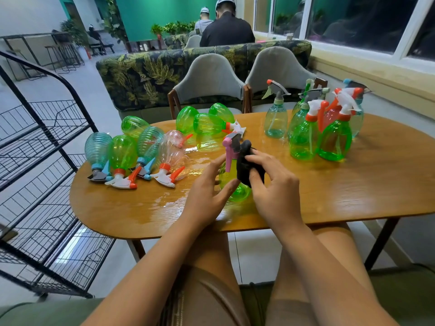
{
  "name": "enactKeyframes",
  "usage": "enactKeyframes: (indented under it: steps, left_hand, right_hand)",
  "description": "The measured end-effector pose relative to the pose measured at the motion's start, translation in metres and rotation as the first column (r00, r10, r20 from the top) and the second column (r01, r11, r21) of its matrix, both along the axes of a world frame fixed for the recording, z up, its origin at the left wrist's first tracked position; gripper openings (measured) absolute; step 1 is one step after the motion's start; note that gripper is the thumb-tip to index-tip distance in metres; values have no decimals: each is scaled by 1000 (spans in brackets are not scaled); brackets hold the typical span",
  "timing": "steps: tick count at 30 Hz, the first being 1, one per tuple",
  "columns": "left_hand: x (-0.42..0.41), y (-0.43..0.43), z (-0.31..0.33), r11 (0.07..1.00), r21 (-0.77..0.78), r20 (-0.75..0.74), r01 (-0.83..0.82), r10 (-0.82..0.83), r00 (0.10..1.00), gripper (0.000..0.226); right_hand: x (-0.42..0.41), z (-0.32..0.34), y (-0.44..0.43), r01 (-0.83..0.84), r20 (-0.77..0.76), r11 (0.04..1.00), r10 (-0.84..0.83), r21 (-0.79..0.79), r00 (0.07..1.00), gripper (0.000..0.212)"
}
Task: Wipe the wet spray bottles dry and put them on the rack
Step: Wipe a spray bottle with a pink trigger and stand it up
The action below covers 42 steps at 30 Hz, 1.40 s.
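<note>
A green spray bottle [237, 191] with a pink trigger head stands upright on the wooden table [353, 196], between my hands. My left hand [207, 196] grips its body from the left. My right hand [273, 184] presses a dark cloth [246, 163] against the bottle's neck and right side, fingers curled round the cloth. Several wet bottles [122, 156] lie on their sides at the table's left. Several more bottles [329, 135] stand upright at the right. The black wire rack [47, 184] stands to the left of the table, its shelves bare.
Water pools on the tabletop [188, 191] around and left of the held bottle. Two grey chairs [207, 83] stand behind the table, a leaf-patterned sofa back beyond them. People sit further back. A window ledge runs along the right.
</note>
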<state>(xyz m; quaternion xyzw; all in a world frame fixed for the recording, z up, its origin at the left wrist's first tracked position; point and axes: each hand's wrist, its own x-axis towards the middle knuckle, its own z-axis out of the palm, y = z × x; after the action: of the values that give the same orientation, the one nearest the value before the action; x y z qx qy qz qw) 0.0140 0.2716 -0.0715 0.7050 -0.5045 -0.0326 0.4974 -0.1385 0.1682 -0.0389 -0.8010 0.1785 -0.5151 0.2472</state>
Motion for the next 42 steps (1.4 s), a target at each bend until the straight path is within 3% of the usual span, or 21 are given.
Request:
enactKeyframes:
  steps: [8, 14, 18, 25, 29, 36, 42]
  left_hand:
    - [2, 1, -3, 1000, 16, -1, -1, 1, 1000, 60]
    - [0, 0, -1, 1000, 20, -17, -14, 14, 1000, 60]
    - [0, 0, -3, 1000, 28, -19, -2, 3, 1000, 59]
    - [1, -2, -4, 999, 29, 4, -28, 28, 1000, 56]
    - [2, -3, -5, 1000, -7, -11, -13, 13, 1000, 57]
    - [3, -4, -5, 999, 7, 6, -44, 44, 999, 63]
    - [1, -3, -4, 999, 16, 45, -35, 34, 998, 55]
  right_hand:
    - [3, -5, -8, 5, -2, 999, -5, -47, 1000, 22]
    - [3, -9, -15, 35, -47, 988, -28, 149, 998, 34]
    - [4, -24, -26, 65, -210, 990, -38, 124, 977, 33]
    - [6, -27, -30, 111, -506, 983, -21, 147, 862, 19]
    - [1, -24, -27, 130, -599, 981, -17, 145, 801, 30]
    - [0, -24, -24, 96, -423, 976, -5, 194, 906, 27]
    - [-2, -12, -12, 57, -190, 998, -59, -18, 980, 38]
